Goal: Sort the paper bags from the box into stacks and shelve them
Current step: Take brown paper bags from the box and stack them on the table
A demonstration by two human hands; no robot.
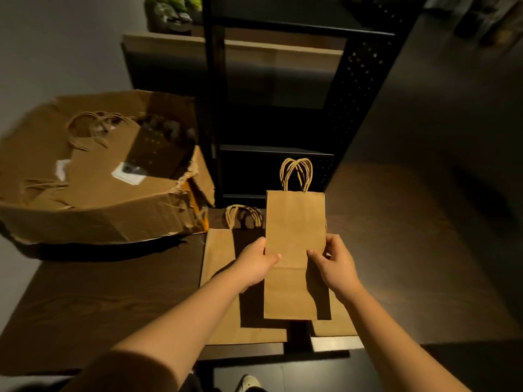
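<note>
I am standing at a dark, wood-grained table (113,301) in a dim room, and my two bare forearms reach out over it. Between them I hold a small brown paper bag (294,250), flat and lifted above the table, its twisted handles pointing away from me toward the shelves. My left hand (256,264) grips the bag's left edge, thumb lying across its front with the fingers behind. My right hand (335,263) pinches the right edge, thumb on the front and fingers curled round the side.

Under the bag, a larger paper bag (219,264) lies flat on the table, its handles also pointing away from me, and the bag I hold throws a hard dark shadow across it. Another flat piece of brown paper (336,325) shows beneath my right wrist; I cannot tell how many bags lie there.

To my left, on the far corner of the table, sits a big, torn cardboard box (93,210), its flaps ragged, with more brown bags and loops of handle inside.

Straight ahead stands a black metal shelving unit (356,89) with perforated uprights; its lower shelves are in deep shadow and a pale wooden board (283,50) crosses higher up. A green plant (172,9) sits at the top left, against a grey wall (56,43). The toe of a pale shoe (249,383) shows on the floor below the table's edge.
</note>
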